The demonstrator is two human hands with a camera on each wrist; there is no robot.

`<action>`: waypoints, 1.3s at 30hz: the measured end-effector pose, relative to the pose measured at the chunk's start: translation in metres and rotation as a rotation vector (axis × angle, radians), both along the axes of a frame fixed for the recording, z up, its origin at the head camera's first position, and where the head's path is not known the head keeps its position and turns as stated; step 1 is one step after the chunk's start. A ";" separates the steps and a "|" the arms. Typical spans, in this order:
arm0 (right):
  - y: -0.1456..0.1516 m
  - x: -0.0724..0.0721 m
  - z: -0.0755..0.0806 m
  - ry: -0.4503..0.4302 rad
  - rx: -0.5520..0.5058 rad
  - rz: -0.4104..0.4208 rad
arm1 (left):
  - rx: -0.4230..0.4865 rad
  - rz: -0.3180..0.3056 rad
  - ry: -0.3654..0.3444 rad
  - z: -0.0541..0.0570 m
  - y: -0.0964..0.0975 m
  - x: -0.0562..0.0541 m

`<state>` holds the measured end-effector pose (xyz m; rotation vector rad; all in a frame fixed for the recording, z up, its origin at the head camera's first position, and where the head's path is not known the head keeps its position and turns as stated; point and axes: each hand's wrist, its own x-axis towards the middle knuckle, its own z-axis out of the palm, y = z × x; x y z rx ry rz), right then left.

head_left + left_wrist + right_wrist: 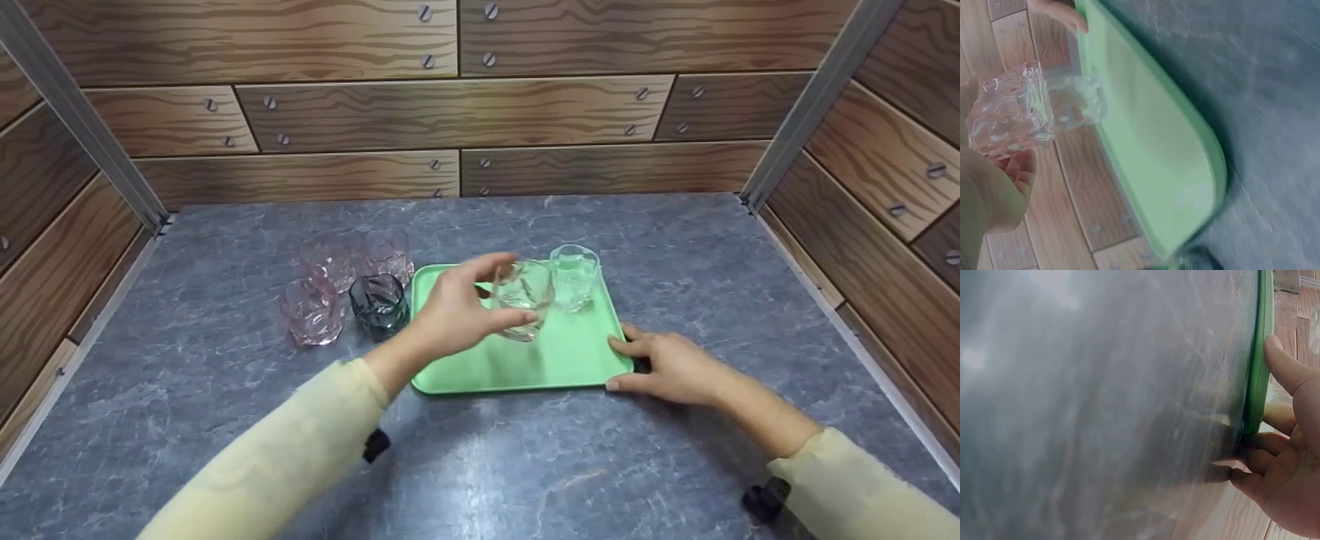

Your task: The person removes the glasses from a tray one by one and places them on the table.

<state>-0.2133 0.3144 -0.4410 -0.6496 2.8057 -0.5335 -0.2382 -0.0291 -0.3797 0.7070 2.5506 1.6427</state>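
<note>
My left hand (469,304) holds a clear faceted glass (525,289) between thumb and fingers, above the middle of the green tray (465,375). In the left wrist view that glass (1013,112) lies sideways in the picture, the tray's surface beyond it. A second clear glass (575,281) stands upright on the tray near its far right corner. At the tray's near right corner my right hand (671,367) grips the rim, thumb on the front edge and index finger on the right side. The right wrist view shows the thumb against the green rim (1262,354), the other fingers low by the tabletop.
Left of the tray, a dark grey glass (379,307) stands close to its edge. Three pink glasses (311,315) are grouped beside and behind it. The grey marbled table (247,427) is bounded by wood-patterned walls (450,112) at the back and sides.
</note>
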 end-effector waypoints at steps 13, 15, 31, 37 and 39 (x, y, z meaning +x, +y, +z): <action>0.003 0.001 0.002 0.005 0.001 -0.004 | -0.015 0.063 0.024 0.016 -0.063 0.024; 0.003 0.001 0.002 0.005 0.001 -0.005 | -0.004 0.069 0.021 0.016 -0.072 0.029; 0.002 0.002 0.001 0.002 -0.001 -0.002 | -0.043 0.161 0.052 -0.005 -0.141 0.063; 0.000 0.001 0.001 0.000 0.004 0.007 | -0.066 0.186 0.061 -0.019 -0.156 0.071; 0.000 0.001 0.001 -0.002 0.005 0.004 | -0.069 0.195 0.057 -0.022 -0.159 0.072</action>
